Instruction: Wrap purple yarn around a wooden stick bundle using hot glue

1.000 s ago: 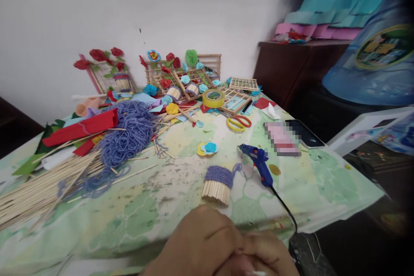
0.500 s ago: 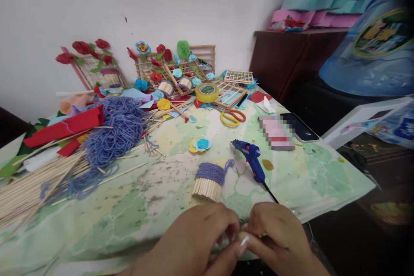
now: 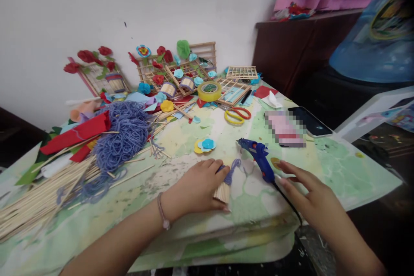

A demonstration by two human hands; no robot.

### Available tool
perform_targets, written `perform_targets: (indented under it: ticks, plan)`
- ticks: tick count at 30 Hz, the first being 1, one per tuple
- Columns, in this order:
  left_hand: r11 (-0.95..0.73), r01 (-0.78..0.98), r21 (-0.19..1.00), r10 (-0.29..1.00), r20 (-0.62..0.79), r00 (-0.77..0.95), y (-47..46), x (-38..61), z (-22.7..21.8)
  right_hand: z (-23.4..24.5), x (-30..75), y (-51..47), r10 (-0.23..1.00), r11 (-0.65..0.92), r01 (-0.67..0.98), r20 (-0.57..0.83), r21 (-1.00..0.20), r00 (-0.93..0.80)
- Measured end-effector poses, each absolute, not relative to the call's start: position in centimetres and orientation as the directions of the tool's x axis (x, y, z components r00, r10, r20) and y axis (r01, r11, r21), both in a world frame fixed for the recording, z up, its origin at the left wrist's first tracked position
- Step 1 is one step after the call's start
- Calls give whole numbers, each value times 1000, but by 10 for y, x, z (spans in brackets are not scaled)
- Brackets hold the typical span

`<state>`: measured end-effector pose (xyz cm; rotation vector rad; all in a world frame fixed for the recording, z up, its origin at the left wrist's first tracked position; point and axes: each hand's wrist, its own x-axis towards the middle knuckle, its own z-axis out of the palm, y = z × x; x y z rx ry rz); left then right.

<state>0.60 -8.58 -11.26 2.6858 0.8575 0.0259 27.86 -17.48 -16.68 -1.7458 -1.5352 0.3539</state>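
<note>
My left hand [image 3: 202, 187] is wrapped over a small pot of short wooden sticks [image 3: 222, 192], fingers across its top and thumb along the lower edge. Purple yarn is wound round the pot's upper part, and a loose loop of it sticks out to the right. My fingers cover much of the pot. Beside the handle of a blue hot glue gun [image 3: 258, 158] is my right hand [image 3: 305, 185], open, its fingers spread and nothing in them. The glue gun lies on the table with its nozzle to the upper left. A yellow and blue paper flower [image 3: 205, 145] lies just beyond the pot.
Purple yarn [image 3: 121, 136] and long wooden sticks [image 3: 48, 196] cover the left side. Scissors [image 3: 237, 115], a tape roll [image 3: 209, 91] and stick frames with paper flowers are at the back. A phone [image 3: 309, 121] lies at right. The glue gun's black cord [image 3: 291, 205] runs off the front edge.
My hands, together at the front edge before, have parted. The left has reached forward and taken hold of the stick pot; the right has moved right and opened beside the glue gun.
</note>
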Motion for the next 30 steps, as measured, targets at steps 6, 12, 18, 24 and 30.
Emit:
perform_targets:
  ticks: [6, 12, 18, 24, 30]
  plan:
    - [-32, 39, 999, 696, -6, 718, -69, -11, -101, -169, 251, -146, 960, 67, 779, 253, -624, 119]
    - [557, -354, 751, 719, -223, 658, -67, -10, -121, -162, 239, -125, 959, -96, 805, 161, -586, 232]
    - [680, -369, 634, 653, -293, 699, -69, -8, -124, -154, 229, -131, 893, -140, 317, 18, -938, 449]
    - [735, -259, 626, 580, -384, 718, -69, -5, -132, -137, 209, -137, 888, 96, -288, -49, -953, 458]
    - [646, -134, 752, 731, -559, 391, -70, -2, -141, -140, 206, -139, 883, -4, -306, -147, -952, 445]
